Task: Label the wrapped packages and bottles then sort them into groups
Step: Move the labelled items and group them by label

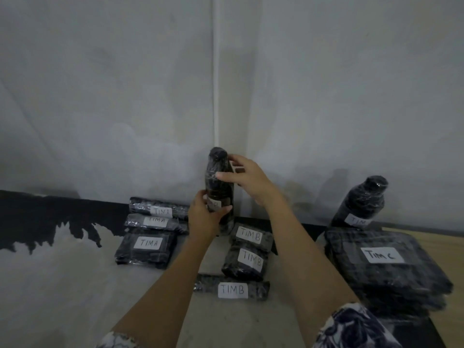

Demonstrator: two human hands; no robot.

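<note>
Centre frame, the wrapped bottle [219,187] is upright near the wall [100,96]. The left hand [203,217] grips its labelled lower body, and the right hand [247,179] curls round its shoulder. Open floor [62,285] spreads lower left.

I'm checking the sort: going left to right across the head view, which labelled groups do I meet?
TIM A packages → TIM B packages → TIM C stack. The wrapped bottle, gripped by the left hand and right hand, overlaps the TIM B column, so it is left out.
</note>
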